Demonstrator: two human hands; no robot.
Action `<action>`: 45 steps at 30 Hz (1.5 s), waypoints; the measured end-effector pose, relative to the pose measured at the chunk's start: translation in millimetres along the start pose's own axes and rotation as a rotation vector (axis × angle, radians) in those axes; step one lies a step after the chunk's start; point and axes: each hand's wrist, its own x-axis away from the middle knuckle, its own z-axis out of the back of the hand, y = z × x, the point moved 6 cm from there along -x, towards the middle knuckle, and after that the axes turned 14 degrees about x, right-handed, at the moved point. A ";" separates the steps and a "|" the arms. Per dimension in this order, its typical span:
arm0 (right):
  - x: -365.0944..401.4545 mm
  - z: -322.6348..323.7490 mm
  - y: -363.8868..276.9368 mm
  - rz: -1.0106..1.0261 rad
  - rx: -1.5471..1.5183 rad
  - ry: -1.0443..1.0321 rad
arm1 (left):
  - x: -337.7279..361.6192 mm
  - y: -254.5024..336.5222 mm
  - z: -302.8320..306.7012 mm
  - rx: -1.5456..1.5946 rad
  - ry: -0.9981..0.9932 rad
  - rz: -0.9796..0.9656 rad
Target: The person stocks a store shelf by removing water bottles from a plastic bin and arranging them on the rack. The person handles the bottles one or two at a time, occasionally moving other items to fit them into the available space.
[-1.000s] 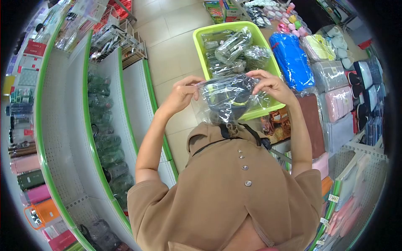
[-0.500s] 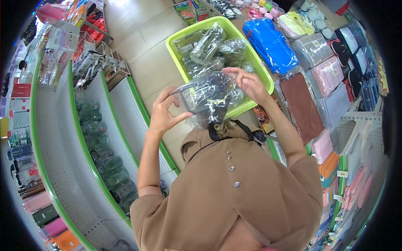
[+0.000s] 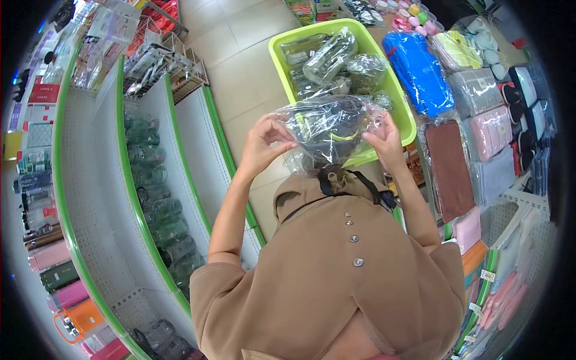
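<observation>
A clear plastic bag (image 3: 327, 123) is stretched between my two hands, in front of my waist. Something dark, with a yellow-green strip showing, lies in or behind the film; its kind is not clear. My left hand (image 3: 268, 145) pinches the bag's left edge, thumb pointing inward. At the opposite edge, my right hand (image 3: 386, 146) has its fingers closed on the crinkled film. Just beyond the bag stands a lime-green basket (image 3: 408, 115), its near part partly covered by it. Several plastic-wrapped clear glass items (image 3: 330, 57) lie inside the basket.
Green-edged shelves (image 3: 90, 180) rise on my left, with wrapped glassware (image 3: 165, 210) along one level. To the right are a blue package (image 3: 417, 72), a brown wrapped package (image 3: 450, 171) and other bagged goods. Tiled floor (image 3: 240, 72) runs between.
My right hand has come down from above the bag, and its fingers have closed on the right edge. The bag is spread wider. The whole view has shifted slightly.
</observation>
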 end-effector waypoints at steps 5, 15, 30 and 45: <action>3.7 14.5 16.5 -0.078 0.274 -0.110 | -5.5 -7.9 4.6 0.129 -0.062 0.029; -5.1 23.5 2.2 0.079 0.608 -0.189 | -9.2 -9.8 9.8 0.221 -0.123 0.031; -11.2 29.6 26.8 0.062 0.491 -0.047 | -9.6 -12.6 -0.9 0.362 -0.032 0.075; -7.5 14.2 51.2 0.039 0.034 -0.022 | -14.3 -30.9 2.2 0.001 -0.068 0.039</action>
